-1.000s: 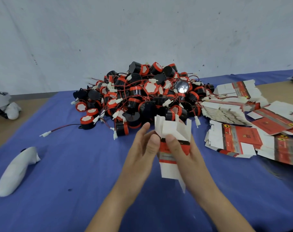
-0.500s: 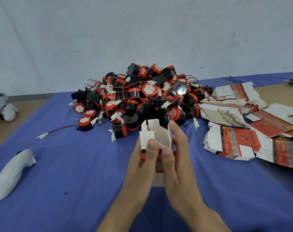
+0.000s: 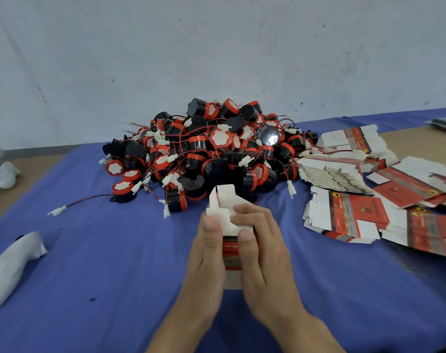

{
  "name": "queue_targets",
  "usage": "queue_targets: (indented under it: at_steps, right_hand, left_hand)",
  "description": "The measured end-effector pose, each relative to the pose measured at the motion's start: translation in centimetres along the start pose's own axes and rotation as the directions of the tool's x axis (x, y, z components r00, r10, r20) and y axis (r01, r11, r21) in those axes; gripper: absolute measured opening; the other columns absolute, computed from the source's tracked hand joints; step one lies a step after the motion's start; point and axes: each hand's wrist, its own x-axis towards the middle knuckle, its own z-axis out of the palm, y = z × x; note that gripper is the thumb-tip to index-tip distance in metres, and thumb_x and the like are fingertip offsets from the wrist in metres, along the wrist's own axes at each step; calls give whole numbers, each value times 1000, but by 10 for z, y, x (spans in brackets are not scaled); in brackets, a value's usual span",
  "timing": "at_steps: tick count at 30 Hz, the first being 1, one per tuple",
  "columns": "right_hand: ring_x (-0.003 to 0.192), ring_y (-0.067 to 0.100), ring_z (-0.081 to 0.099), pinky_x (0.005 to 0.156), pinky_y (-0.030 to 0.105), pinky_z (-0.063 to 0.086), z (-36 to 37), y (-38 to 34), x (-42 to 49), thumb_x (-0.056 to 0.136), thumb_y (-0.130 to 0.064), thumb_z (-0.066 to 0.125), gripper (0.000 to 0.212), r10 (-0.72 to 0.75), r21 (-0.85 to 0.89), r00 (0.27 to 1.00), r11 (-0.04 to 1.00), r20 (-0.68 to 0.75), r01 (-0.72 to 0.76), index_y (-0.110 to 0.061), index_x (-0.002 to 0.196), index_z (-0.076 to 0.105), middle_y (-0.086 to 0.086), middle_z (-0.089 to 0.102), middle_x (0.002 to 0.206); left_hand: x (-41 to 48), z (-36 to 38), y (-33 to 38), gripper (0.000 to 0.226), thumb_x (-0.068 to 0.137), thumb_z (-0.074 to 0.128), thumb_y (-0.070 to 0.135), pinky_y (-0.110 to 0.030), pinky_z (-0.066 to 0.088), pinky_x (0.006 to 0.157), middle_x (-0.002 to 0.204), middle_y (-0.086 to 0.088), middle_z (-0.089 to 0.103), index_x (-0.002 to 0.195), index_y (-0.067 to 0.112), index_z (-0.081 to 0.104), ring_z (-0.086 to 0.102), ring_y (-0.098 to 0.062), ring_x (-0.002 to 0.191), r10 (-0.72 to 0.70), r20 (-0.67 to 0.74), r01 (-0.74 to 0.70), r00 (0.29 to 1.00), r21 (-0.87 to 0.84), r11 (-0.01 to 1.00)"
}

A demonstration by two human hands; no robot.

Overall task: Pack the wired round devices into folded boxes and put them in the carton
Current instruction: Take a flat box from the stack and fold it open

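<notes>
A small white and red folding box (image 3: 229, 250) stands between my two hands over the blue cloth, its white end flaps (image 3: 223, 202) sticking up at the far end. My left hand (image 3: 208, 256) grips its left side, thumb on a flap. My right hand (image 3: 262, 250) grips its right side, fingers pressing a flap down. Behind the box lies a big heap of black and red round devices (image 3: 206, 154) with red wires and white plugs. One device (image 3: 121, 192) lies apart at the heap's left, its wire trailing left. No carton is in view.
Stacks of flat unfolded red and white boxes (image 3: 354, 215) spread over the right of the blue cloth (image 3: 115, 276). A white bundle (image 3: 10, 266) lies at the left front, another white object (image 3: 2, 169) at the far left edge. A pale wall stands behind.
The box has gone from a loose, half-open sleeve held up in the air to an erected box held lower and closer. My right fingers have come over its top flaps.
</notes>
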Motion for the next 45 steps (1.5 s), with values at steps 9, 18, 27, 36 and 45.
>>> queue_targets:
  at_steps: [9,18,27,36,45]
  right_hand:
    - [143,8,38,99,18,45,-9,-7,7,98,-47,48,22,40,125,997,991,72,-49,-31,106,61,-12,43,143]
    - [123,20,53,93,37,52,-8,-12,3,89,-32,47,34,-12,49,996,999,89,8,-42,122,45,-23,52,125]
    - [111,14,52,90,23,46,-9,-13,4,82,-22,43,41,-122,-67,990,990,73,127,-33,120,49,-26,52,118]
    - [105,13,54,83,24,48,-9,-10,4,80,-24,44,39,-84,-58,996,995,-31,82,-36,116,51,-25,55,108]
    - [106,14,54,84,22,46,-12,-6,5,83,-26,48,32,-112,-119,992,987,-50,106,-32,114,50,-24,54,110]
  left_hand:
    - [8,-11,15,51,87,54,55,-33,58,86,123,-1,68,132,32,55,68,-21,110,-12,101,13,995,-8,1000]
    - [8,-22,3,29,82,49,17,-27,56,66,88,0,65,111,15,50,63,-12,79,-40,142,41,989,-6,999]
    - [5,-16,6,20,82,41,5,-25,47,52,73,-2,56,100,12,46,52,-17,66,-13,150,11,989,11,1000]
    - [5,-13,6,49,90,50,56,-26,56,70,115,-1,71,127,27,62,69,-16,102,-108,188,129,976,-103,986]
    - [12,-11,14,57,94,44,53,-30,59,78,123,-13,70,134,15,61,68,-21,108,-371,281,443,885,-260,858]
